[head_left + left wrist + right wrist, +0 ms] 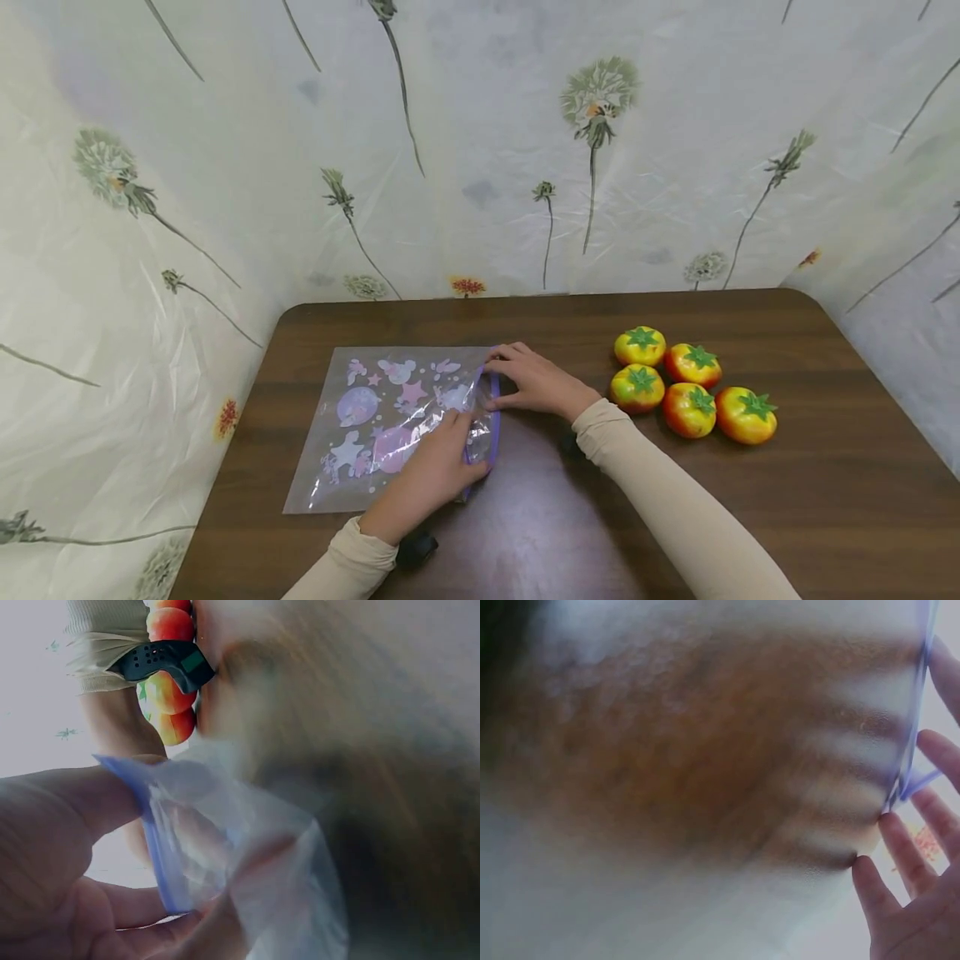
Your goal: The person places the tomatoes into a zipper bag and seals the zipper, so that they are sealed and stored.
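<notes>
A clear zip bag [358, 367] printed with pink and lilac pictures lies flat on the table, its purple-edged mouth [495, 433] facing right. My left hand [435, 462] holds the near part of the mouth. In the left wrist view, the thumb [90, 799] lies against the purple rim [154, 847], fingers on the other side, and the plastic stands apart there. At the far part of the mouth my right hand [543, 383] grips the bag's edge between thumb and fingers. The right wrist view has its spread fingertips [889, 825] right at the purple edge.
Several red-and-yellow toy tomatoes or persimmons [690, 410] with green leaf tops sit grouped to the right of my right hand. The brown wooden table [840, 467] runs back to a wall covered in dandelion-print sheeting [480, 150].
</notes>
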Demonstrator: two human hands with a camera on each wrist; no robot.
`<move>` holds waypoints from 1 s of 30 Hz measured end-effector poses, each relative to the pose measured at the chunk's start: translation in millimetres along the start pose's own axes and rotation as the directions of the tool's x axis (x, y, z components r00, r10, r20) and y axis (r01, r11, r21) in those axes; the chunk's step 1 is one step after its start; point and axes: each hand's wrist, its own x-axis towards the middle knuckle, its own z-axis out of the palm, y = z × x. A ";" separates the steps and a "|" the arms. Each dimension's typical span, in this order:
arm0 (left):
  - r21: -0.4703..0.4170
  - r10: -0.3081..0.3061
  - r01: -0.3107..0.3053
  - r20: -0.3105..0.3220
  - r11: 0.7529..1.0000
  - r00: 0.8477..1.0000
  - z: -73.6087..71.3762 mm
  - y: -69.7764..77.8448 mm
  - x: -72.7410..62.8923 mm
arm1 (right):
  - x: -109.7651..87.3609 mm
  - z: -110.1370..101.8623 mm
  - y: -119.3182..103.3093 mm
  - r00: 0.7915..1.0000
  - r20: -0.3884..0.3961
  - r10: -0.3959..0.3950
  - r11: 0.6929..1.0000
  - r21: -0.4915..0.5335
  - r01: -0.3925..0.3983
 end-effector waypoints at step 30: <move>-0.459 0.004 -0.130 -0.264 0.879 0.964 20.4 -31.3 -11.2 | -12.9 -9.9 0.6 0.995 0.062 0.075 0.989 0.124 -0.082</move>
